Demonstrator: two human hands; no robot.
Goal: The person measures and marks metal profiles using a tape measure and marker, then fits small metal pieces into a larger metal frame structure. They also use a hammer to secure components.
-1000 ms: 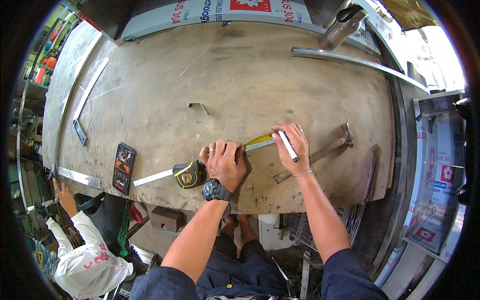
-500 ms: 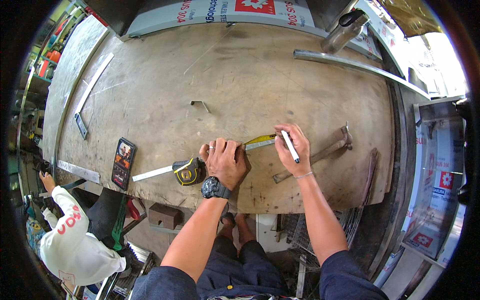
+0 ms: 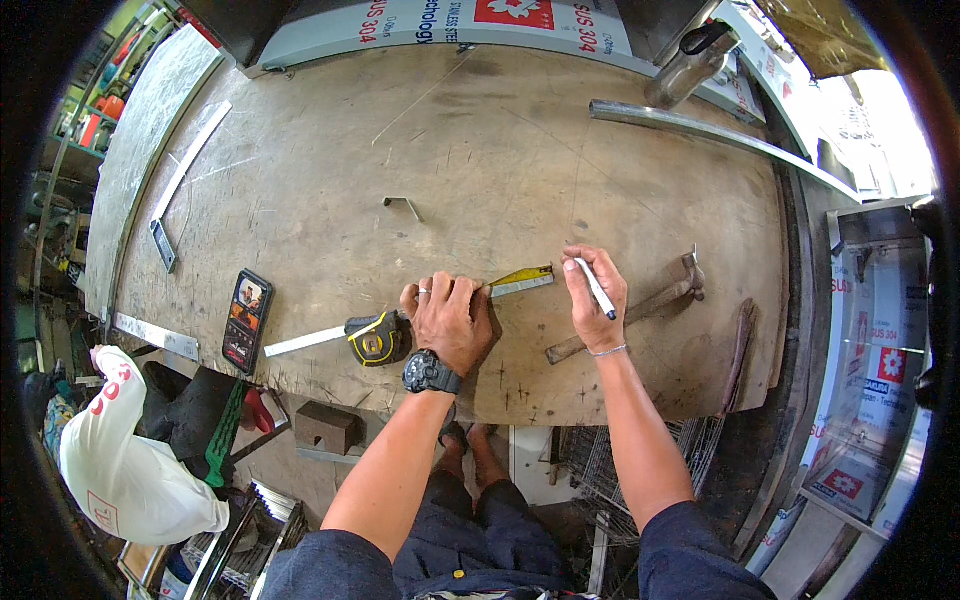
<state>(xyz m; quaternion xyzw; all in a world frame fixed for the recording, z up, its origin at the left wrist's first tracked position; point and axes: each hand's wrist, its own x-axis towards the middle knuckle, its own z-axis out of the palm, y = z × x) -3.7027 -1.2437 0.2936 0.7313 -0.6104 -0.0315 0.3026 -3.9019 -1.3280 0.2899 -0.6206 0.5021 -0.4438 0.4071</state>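
A narrow pale metal strip [image 3: 305, 343] lies across the workbench and passes under my left hand [image 3: 447, 318]. Its fingers are curled down on the strip and on the yellow tape blade [image 3: 522, 275], which reaches along the strip to its right end. Beside that hand, on the left, rests the black and yellow tape measure case [image 3: 375, 340]. My right hand [image 3: 598, 298] grips a white pen [image 3: 596, 288] between thumb and fingers, its tip just off the strip's right end. A hammer [image 3: 660, 300] lies to the right of this hand, partly behind it.
On the bench are a small bent metal bracket [image 3: 403, 206], a phone [image 3: 246, 320], a try square [image 3: 180, 190], a metal bar [image 3: 700, 130] and a steel bottle [image 3: 692, 66]. A co-worker in a white top [image 3: 135, 460] is at the lower left. A wire rack [image 3: 640, 465] stands below.
My right hand has moved slightly right with the pen, away from the strip's end. My left hand stays put. The co-worker has shifted, and their hand no longer shows at the bench.
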